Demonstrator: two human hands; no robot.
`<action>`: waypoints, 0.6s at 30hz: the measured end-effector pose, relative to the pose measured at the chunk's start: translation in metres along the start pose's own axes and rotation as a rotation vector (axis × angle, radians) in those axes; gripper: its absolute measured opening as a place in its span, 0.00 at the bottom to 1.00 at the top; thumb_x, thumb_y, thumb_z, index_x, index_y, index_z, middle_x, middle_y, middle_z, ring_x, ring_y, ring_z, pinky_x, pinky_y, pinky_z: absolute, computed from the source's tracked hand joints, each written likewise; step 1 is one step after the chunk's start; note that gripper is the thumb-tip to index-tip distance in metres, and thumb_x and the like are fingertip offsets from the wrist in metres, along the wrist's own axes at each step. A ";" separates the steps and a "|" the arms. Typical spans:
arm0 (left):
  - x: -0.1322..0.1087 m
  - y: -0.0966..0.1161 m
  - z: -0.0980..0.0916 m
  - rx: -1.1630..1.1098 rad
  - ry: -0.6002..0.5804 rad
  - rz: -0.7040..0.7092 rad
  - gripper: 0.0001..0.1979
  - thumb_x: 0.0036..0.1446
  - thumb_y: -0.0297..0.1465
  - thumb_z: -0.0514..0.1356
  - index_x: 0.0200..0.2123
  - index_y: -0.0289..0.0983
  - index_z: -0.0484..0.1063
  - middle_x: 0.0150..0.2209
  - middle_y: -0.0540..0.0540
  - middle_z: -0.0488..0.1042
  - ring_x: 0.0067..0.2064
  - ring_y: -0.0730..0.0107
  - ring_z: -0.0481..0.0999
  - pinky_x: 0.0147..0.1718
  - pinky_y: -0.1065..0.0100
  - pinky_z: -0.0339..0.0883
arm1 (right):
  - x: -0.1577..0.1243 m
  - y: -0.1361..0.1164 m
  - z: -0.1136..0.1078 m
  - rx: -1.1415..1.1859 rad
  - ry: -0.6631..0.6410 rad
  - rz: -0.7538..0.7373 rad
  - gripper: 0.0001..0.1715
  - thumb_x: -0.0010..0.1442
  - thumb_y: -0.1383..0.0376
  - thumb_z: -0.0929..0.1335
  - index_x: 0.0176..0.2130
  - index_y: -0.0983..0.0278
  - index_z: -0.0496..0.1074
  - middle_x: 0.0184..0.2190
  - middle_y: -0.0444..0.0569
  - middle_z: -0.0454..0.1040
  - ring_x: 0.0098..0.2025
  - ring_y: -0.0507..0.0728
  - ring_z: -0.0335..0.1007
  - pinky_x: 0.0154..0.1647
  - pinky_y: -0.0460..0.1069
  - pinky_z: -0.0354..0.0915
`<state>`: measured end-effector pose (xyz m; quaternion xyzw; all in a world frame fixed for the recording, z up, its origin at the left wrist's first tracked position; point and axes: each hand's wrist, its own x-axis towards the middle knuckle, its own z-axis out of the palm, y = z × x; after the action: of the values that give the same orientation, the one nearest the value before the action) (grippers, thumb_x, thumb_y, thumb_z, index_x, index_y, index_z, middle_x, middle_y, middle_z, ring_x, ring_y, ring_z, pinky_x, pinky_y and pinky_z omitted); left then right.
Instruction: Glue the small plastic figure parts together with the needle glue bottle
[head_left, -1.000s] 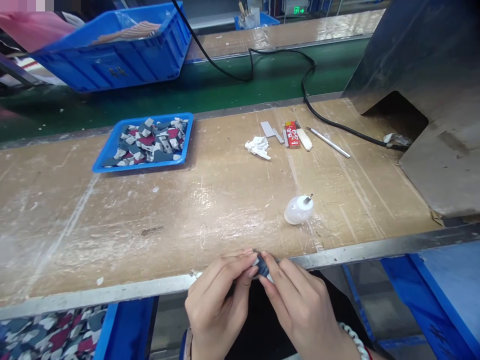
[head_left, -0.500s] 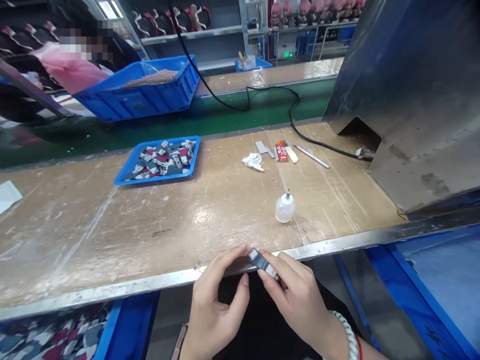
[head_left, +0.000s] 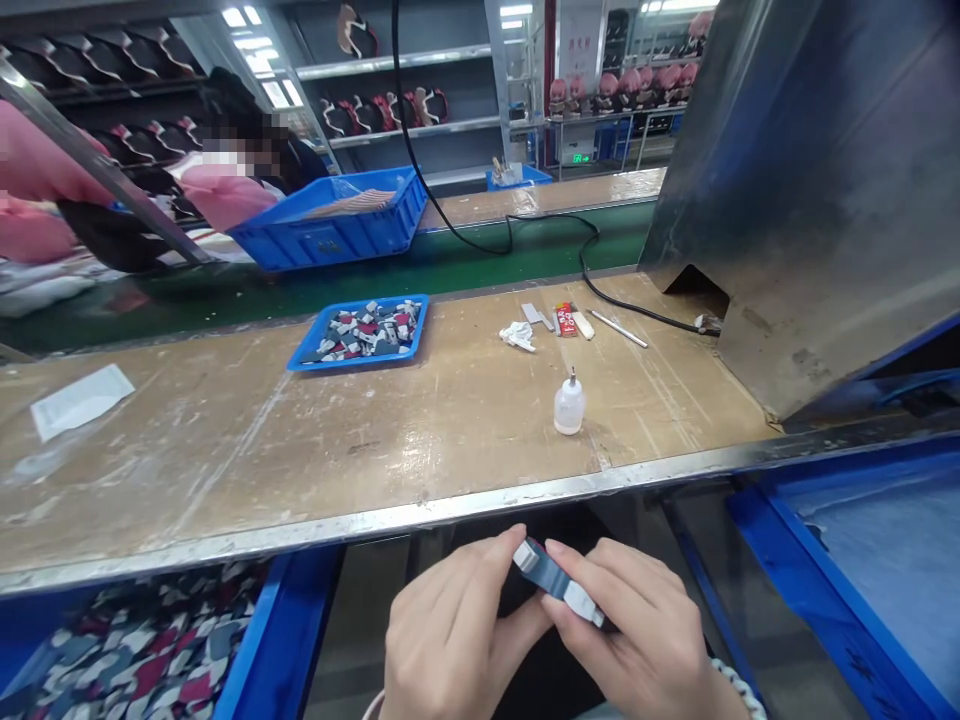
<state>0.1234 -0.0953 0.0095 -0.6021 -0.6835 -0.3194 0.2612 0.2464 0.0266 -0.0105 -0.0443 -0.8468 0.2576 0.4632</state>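
Note:
Between my two hands is a small dark grey-blue piece with white ends [head_left: 551, 577], held just in front of the bench edge. My right hand [head_left: 637, 620] pinches its lower right end between thumb and fingers. The fingers of my left hand [head_left: 457, 620] close on the upper left end, the index fingertip against the white tip. Part of the piece is hidden by my fingers. Beyond the hands, a small clear squeeze bottle [head_left: 569, 408] with a thin metal nozzle stands upright on the bench.
A shallow blue tray [head_left: 296, 364] of similar pieces lies on the bench [head_left: 360, 440]; a blue bin [head_left: 281, 620] with more is lower left. Crumpled tissue [head_left: 517, 336], a red packet [head_left: 565, 319] and a pen [head_left: 619, 329] lie farther back. A metal housing [head_left: 735, 200] stands right. A person [head_left: 255, 150] sits across.
My left hand has closed from a loose, open curl onto the piece. Both hands and the piece sit lower in the picture, and the head view has tilted up and left.

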 end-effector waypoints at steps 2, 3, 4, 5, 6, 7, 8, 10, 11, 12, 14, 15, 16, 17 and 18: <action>-0.002 0.003 -0.004 0.044 0.030 0.062 0.10 0.63 0.27 0.65 0.45 0.27 0.74 0.34 0.41 0.82 0.35 0.66 0.84 0.42 0.72 0.77 | -0.002 -0.003 -0.002 -0.028 0.003 -0.049 0.12 0.68 0.70 0.65 0.48 0.73 0.73 0.25 0.50 0.76 0.24 0.53 0.71 0.25 0.48 0.69; -0.003 0.004 -0.006 0.061 0.047 0.097 0.10 0.62 0.26 0.65 0.45 0.27 0.75 0.35 0.41 0.83 0.36 0.65 0.84 0.43 0.72 0.78 | -0.003 -0.004 -0.002 -0.040 0.009 -0.069 0.12 0.68 0.70 0.65 0.48 0.74 0.73 0.26 0.51 0.77 0.24 0.53 0.72 0.26 0.48 0.70; -0.004 0.004 -0.007 0.072 0.067 0.132 0.10 0.62 0.26 0.66 0.46 0.28 0.75 0.36 0.40 0.83 0.36 0.64 0.84 0.42 0.72 0.79 | -0.003 -0.006 -0.003 -0.051 0.023 -0.084 0.12 0.69 0.70 0.64 0.48 0.74 0.73 0.26 0.52 0.77 0.24 0.53 0.73 0.26 0.48 0.71; -0.005 0.004 -0.008 0.076 0.088 0.161 0.10 0.61 0.26 0.66 0.46 0.29 0.76 0.37 0.41 0.83 0.37 0.63 0.85 0.42 0.72 0.79 | -0.004 -0.007 -0.003 -0.060 0.036 -0.096 0.12 0.69 0.70 0.64 0.48 0.74 0.73 0.26 0.52 0.78 0.24 0.53 0.73 0.26 0.48 0.71; -0.005 0.004 -0.010 0.075 0.103 0.189 0.10 0.61 0.26 0.66 0.47 0.29 0.76 0.37 0.41 0.84 0.38 0.62 0.85 0.41 0.71 0.80 | -0.005 -0.009 -0.004 -0.062 0.045 -0.100 0.12 0.69 0.70 0.64 0.47 0.74 0.73 0.27 0.53 0.78 0.25 0.53 0.74 0.26 0.47 0.72; -0.006 0.004 -0.011 0.073 0.115 0.217 0.11 0.62 0.26 0.65 0.47 0.30 0.77 0.38 0.41 0.84 0.38 0.61 0.85 0.41 0.71 0.81 | -0.005 -0.010 -0.005 -0.057 0.046 -0.100 0.12 0.70 0.69 0.64 0.47 0.74 0.73 0.27 0.53 0.79 0.25 0.53 0.75 0.27 0.47 0.72; -0.006 0.004 -0.013 0.072 0.121 0.238 0.10 0.62 0.27 0.65 0.47 0.30 0.77 0.38 0.41 0.84 0.38 0.61 0.85 0.41 0.71 0.81 | -0.006 -0.012 -0.006 -0.047 0.039 -0.094 0.12 0.70 0.69 0.63 0.47 0.74 0.73 0.27 0.53 0.79 0.25 0.53 0.75 0.27 0.47 0.73; -0.007 0.003 -0.015 0.072 0.126 0.271 0.10 0.62 0.27 0.65 0.47 0.31 0.77 0.39 0.41 0.84 0.39 0.61 0.85 0.41 0.71 0.81 | -0.007 -0.014 -0.008 -0.022 0.026 -0.088 0.12 0.70 0.69 0.63 0.48 0.74 0.73 0.26 0.52 0.78 0.24 0.53 0.74 0.26 0.47 0.72; -0.008 0.003 -0.016 0.069 0.119 0.275 0.10 0.62 0.26 0.65 0.47 0.31 0.77 0.39 0.41 0.84 0.39 0.60 0.85 0.41 0.71 0.81 | -0.008 -0.015 -0.009 -0.010 0.023 -0.086 0.13 0.70 0.69 0.63 0.48 0.74 0.73 0.26 0.52 0.78 0.24 0.53 0.74 0.25 0.47 0.72; -0.008 0.003 -0.016 0.066 0.112 0.276 0.10 0.62 0.26 0.65 0.47 0.30 0.77 0.39 0.41 0.84 0.39 0.60 0.85 0.41 0.71 0.81 | -0.009 -0.015 -0.010 -0.002 0.020 -0.084 0.13 0.70 0.69 0.63 0.48 0.74 0.73 0.26 0.52 0.77 0.24 0.53 0.74 0.25 0.47 0.72; -0.009 0.003 -0.016 0.061 0.106 0.274 0.11 0.61 0.26 0.66 0.46 0.29 0.77 0.39 0.39 0.83 0.39 0.60 0.85 0.41 0.70 0.81 | -0.011 -0.014 -0.011 0.004 0.025 -0.082 0.13 0.70 0.70 0.63 0.49 0.75 0.72 0.26 0.51 0.76 0.24 0.53 0.73 0.25 0.47 0.72; -0.009 0.003 -0.014 0.054 0.110 0.280 0.11 0.61 0.26 0.66 0.46 0.27 0.76 0.39 0.39 0.83 0.39 0.60 0.85 0.41 0.70 0.80 | -0.013 -0.013 -0.012 0.004 0.023 -0.078 0.13 0.70 0.70 0.63 0.50 0.75 0.72 0.25 0.51 0.76 0.24 0.53 0.72 0.25 0.47 0.71; -0.008 0.003 -0.012 0.043 0.113 0.278 0.11 0.61 0.26 0.67 0.46 0.26 0.76 0.38 0.39 0.83 0.39 0.61 0.85 0.41 0.70 0.80 | -0.014 -0.012 -0.012 0.002 0.021 -0.070 0.13 0.70 0.70 0.63 0.50 0.75 0.72 0.25 0.50 0.75 0.24 0.53 0.71 0.24 0.47 0.70; -0.007 0.004 -0.010 0.030 0.111 0.272 0.11 0.62 0.26 0.66 0.45 0.26 0.75 0.37 0.39 0.83 0.38 0.62 0.85 0.41 0.71 0.79 | -0.015 -0.012 -0.012 -0.004 0.020 -0.060 0.13 0.70 0.69 0.63 0.50 0.75 0.72 0.25 0.50 0.75 0.24 0.53 0.70 0.24 0.47 0.69; -0.006 0.004 -0.006 0.016 0.104 0.252 0.11 0.62 0.27 0.66 0.45 0.25 0.74 0.35 0.40 0.83 0.37 0.64 0.84 0.39 0.71 0.78 | -0.015 -0.011 -0.011 -0.009 0.017 -0.046 0.13 0.70 0.69 0.64 0.50 0.74 0.72 0.25 0.50 0.75 0.24 0.53 0.70 0.23 0.47 0.69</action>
<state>0.1282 -0.1034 0.0100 -0.6639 -0.5903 -0.3095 0.3391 0.2661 0.0171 -0.0120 -0.0291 -0.8449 0.2426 0.4758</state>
